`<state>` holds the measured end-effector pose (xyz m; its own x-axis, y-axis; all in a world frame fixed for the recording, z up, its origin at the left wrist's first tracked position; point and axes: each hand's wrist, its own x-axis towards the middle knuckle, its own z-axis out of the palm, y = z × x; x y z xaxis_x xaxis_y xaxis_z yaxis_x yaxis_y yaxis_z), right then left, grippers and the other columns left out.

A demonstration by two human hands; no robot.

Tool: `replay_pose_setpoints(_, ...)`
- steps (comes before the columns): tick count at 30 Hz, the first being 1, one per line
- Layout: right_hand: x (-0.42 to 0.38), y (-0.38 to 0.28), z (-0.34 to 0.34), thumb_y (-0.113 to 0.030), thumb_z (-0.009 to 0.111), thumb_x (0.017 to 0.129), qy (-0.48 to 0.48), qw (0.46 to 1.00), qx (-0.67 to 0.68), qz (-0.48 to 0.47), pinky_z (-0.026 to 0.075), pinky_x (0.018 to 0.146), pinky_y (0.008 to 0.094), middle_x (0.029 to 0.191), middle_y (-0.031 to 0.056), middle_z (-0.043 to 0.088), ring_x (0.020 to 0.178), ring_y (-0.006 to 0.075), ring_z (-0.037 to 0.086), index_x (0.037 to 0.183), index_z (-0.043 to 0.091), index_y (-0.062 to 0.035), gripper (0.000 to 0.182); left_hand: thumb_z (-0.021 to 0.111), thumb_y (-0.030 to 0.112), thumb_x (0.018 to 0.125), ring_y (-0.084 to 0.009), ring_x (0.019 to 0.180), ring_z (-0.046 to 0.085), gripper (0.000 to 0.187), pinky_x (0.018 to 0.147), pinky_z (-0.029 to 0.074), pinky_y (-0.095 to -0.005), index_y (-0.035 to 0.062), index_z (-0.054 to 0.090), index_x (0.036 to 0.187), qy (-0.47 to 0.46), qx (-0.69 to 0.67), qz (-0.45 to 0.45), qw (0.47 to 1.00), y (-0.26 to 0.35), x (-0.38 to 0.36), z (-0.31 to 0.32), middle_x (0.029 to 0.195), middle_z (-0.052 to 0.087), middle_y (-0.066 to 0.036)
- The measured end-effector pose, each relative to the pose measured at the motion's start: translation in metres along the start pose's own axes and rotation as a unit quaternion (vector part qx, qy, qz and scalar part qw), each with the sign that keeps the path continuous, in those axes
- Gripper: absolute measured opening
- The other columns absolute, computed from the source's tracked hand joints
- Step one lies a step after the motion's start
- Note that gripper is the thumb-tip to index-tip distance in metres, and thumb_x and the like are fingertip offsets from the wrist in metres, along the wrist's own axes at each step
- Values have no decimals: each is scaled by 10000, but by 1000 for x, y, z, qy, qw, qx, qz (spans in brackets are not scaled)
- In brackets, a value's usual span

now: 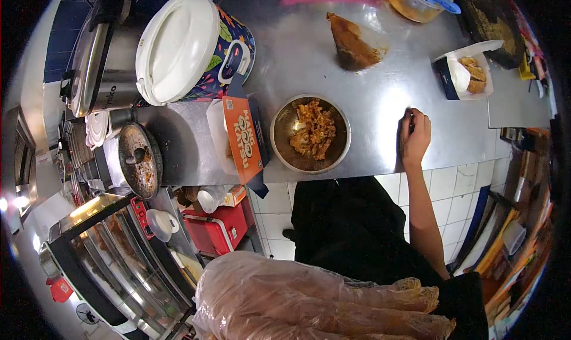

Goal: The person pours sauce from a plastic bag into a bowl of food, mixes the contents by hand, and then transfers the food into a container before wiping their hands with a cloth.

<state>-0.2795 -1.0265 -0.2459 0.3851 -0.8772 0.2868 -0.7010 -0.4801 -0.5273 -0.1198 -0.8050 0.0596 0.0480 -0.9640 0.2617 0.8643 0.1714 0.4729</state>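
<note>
My left hand (321, 298), in a clear plastic glove, is raised close to the camera at the bottom. Its fingers stretch out to the right, with orange-brown stains at the tips. At the table's front edge rests my bare right hand (418, 136), fingers curled in around something dark that I cannot make out. Between the carton and that hand stands a metal bowl (278, 145) with sauce-coated fried pieces (315, 132). An open orange-and-navy carton (242, 140) sits left of the bowl. Farther back lies a triangular, sauce-smeared plastic bag (351, 41).
A white-lidded insulated pot (178, 48) and a steel cooker (98, 72) stand left, a greasy pan (159, 161) nearer. Right are an open food box (450, 81) and a dark pan (491, 24). A sauce tub (416, 7) is behind; a red cooler (217, 227) is below.
</note>
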Motion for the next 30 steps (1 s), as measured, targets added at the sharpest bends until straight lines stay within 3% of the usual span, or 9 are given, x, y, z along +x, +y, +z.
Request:
replay_pose_setpoints(6, -1, -1, -1, -44, 649, 873, -1, 1000, 1, 2, 472, 729, 397, 871, 130, 597, 796, 286, 572, 1045, 629, -32, 173, 600, 324, 916, -352, 1050, 595, 652, 905, 448, -442, -7, 377, 1431, 252, 480, -165, 824, -9, -32, -48, 1283, 537, -285)
replay_pose_setpoints(8, 0, -3, -3, -37, 649, 873, 2, 1000, 11, 1, 474, 716, 393, 860, 131, 591, 792, 285, 576, 1050, 625, -31, 179, 613, 238, 923, -257, 972, 675, 612, 848, 554, -343, 18, 364, 1437, 312, 613, -203, 697, -7, 7, -103, 1256, 583, -237)
replay_pose_setpoints(10, 0, -4, -4, -35, 642, 873, -1, 1000, 24, 8, 477, 715, 392, 864, 130, 588, 794, 285, 578, 1053, 623, -30, 181, 681, 211, 854, -367, 1254, 518, 659, 1081, 418, -423, 208, 408, 1454, 269, 790, -254, 488, -32, 8, -148, 1466, 408, -240)
replay_pose_setpoints(12, -1, -4, -4, -56, 640, 875, -11, 1000, 25, 14, 476, 723, 406, 883, 138, 585, 803, 295, 575, 1063, 618, -31, 191, 704, 235, 844, -409, 1286, 465, 700, 1056, 439, -464, 276, 372, 1459, 206, 864, -322, 329, -64, -7, -191, 1498, 330, -237)
replay_pose_setpoints(13, -1, -1, -2, -60, 642, 875, -9, 1000, 22, 11, 475, 726, 411, 885, 140, 585, 813, 300, 572, 1066, 617, -30, 195, 700, 272, 850, -426, 1321, 415, 725, 1022, 461, -504, 286, 330, 1473, 223, 826, -346, 384, -70, -5, -192, 1510, 282, -213)
replay_pose_setpoints(17, -3, -1, -1, -69, 642, 878, -8, 1000, 14, 12, 474, 736, 420, 895, 143, 584, 839, 312, 565, 1070, 616, -32, 197, 679, 295, 868, -439, 1256, 486, 641, 943, 508, -502, 246, 375, 1431, 267, 812, -392, 341, -80, 4, -206, 1413, 380, -227)
replay_pose_setpoints(22, -4, 2, 0, -54, 636, 868, 7, 1000, 25, -6, 472, 727, 428, 885, 153, 572, 829, 328, 561, 1066, 610, -35, 200, 626, 286, 905, -471, 1007, 613, 472, 842, 526, -520, 137, 437, 1311, 280, 822, -313, 385, -80, -7, -229, 1250, 534, -266)
replay_pose_setpoints(25, -3, 1, -1, -51, 636, 861, 8, 999, 33, -3, 468, 727, 433, 884, 151, 571, 827, 334, 557, 1058, 607, -42, 199, 545, 300, 971, -469, 991, 603, 327, 799, 484, -525, 45, 487, 1167, 327, 777, -185, 505, -71, -8, -233, 1014, 635, -281)
replay_pose_setpoints(30, -4, -2, -4, -56, 636, 861, 15, 999, 42, -3, 464, 723, 433, 884, 147, 570, 832, 330, 555, 1051, 606, -52, 192, 516, 247, 981, -466, 1065, 565, 283, 888, 477, -512, 21, 484, 1148, 319, 776, -236, 490, -60, -23, -228, 1072, 605, -275)
